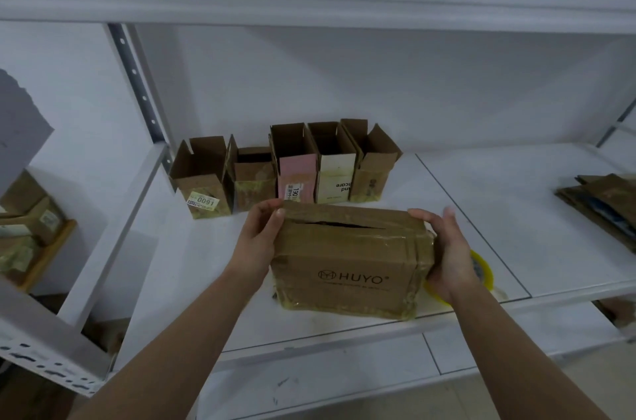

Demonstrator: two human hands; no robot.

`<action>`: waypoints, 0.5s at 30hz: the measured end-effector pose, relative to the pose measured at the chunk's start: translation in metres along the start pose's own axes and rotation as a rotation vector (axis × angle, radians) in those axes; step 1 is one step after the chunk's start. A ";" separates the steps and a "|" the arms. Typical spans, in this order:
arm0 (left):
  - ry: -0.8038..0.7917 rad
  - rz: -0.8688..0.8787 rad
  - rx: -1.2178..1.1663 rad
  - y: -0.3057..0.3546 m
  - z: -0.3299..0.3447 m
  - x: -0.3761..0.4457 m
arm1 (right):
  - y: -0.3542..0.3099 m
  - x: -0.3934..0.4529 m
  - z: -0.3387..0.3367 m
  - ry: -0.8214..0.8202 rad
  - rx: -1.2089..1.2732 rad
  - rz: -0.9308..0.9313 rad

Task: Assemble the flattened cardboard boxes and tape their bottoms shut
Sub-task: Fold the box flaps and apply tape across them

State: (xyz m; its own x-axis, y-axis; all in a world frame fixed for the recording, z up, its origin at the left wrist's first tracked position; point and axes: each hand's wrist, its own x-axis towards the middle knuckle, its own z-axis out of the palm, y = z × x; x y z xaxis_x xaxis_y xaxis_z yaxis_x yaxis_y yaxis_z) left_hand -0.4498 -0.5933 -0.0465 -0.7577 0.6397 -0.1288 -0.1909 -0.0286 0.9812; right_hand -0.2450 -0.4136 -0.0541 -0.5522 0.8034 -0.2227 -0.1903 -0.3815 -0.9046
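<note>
A brown cardboard box (347, 261) printed HUYO stands on the white shelf (516, 213), its taped flaps facing up with a dark slit along the seam. My left hand (258, 237) grips its upper left corner, thumb on the top face. My right hand (444, 247) holds the right end, fingers curled round the taped edge. A yellow tape roll (481, 271) lies on the shelf behind my right hand, mostly hidden. A stack of flattened boxes (605, 206) lies at the far right.
Several assembled open boxes (285, 168) stand in a row at the back of the shelf. A metal upright (137, 82) rises at the left. More boxes (27, 216) sit on a wooden stand at the far left. A lower shelf (344, 368) shows below.
</note>
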 end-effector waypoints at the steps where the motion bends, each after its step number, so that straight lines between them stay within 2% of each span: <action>1: -0.008 0.013 0.044 0.002 0.001 0.001 | 0.001 -0.001 -0.001 -0.007 -0.047 -0.018; 3: -0.008 0.076 0.274 0.004 -0.001 0.005 | 0.000 -0.003 0.000 0.014 -0.133 -0.059; 6: 0.070 0.341 0.989 0.013 0.004 0.012 | -0.002 -0.004 0.000 0.020 -0.179 -0.057; 8: -0.001 0.493 1.238 0.022 0.021 0.008 | -0.003 -0.005 -0.001 0.013 -0.239 -0.056; 10: -0.168 0.508 1.473 0.021 0.037 0.003 | -0.009 -0.007 -0.002 0.004 -0.338 -0.079; 12: -0.300 0.438 1.655 0.010 0.042 0.001 | -0.022 -0.008 -0.008 0.016 -0.464 -0.126; 15: -0.328 0.389 1.660 0.006 0.038 0.006 | -0.047 -0.002 -0.031 0.173 -0.595 -0.221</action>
State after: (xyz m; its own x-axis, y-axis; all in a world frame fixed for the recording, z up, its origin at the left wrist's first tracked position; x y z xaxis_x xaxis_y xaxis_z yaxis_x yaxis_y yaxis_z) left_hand -0.4315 -0.5606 -0.0360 -0.4117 0.9103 -0.0427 0.9082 0.4137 0.0630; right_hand -0.2100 -0.3836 -0.0226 -0.4040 0.9145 -0.0193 0.2244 0.0786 -0.9713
